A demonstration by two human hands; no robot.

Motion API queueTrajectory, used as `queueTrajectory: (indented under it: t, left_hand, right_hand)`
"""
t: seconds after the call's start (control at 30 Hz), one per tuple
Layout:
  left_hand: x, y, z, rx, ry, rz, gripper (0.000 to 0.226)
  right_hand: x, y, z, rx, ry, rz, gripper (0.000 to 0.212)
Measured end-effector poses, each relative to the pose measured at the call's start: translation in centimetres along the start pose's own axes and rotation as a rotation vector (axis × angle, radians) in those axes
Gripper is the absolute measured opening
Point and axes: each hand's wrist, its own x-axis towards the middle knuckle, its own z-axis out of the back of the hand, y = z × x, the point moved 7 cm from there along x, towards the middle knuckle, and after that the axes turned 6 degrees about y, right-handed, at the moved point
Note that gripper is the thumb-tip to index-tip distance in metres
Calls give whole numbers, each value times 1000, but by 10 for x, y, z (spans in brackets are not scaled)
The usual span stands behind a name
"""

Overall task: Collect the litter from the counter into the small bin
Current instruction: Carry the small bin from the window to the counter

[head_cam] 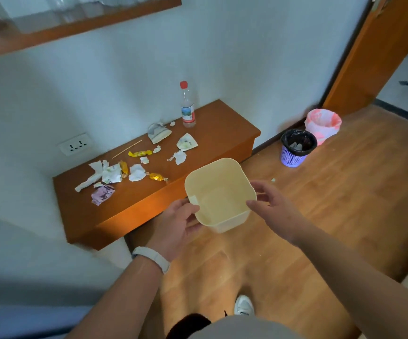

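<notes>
A small cream square bin [220,182] hangs in the air just in front of the wooden counter [212,133], empty inside. My left hand [176,223] grips its near left corner. My right hand [273,209] is beside its right wall with fingers spread, touching or nearly touching it. On the counter lie several bits of litter: crumpled white paper [137,172], torn wrappers [111,173], yellow sweet wrappers [139,153], a purple wrapper [101,194], a thin stick [126,149], a grey-white packet [158,132] and a plastic bottle [187,106] with a red cap.
On the wood floor to the right stand a purple mesh basket [293,157] with a black liner and a bin with a pink bag [322,124]. A wall socket [75,144] sits left of the counter. A door frame [378,50] rises at the right. My shoe [244,305] is below.
</notes>
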Motion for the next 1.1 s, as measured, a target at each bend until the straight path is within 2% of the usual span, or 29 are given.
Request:
queueTrajectory:
  t: [0.2, 0.5, 0.8, 1.1]
  left_hand:
    - [30, -14, -7, -24, -59, 2, 25]
    - [112, -49, 17, -60, -50, 14, 16]
    - [202, -131, 71, -98, -2, -39, 20]
    - [230, -155, 141, -135, -110, -32, 18]
  right_hand:
    - [41, 0, 18, 7, 22, 6, 33]
    - [132, 15, 10, -19, 31, -10, 34]
    - [241, 65, -11, -106, -10, -11, 32]
    - [322, 80, -65, -146, 155, -58, 30]
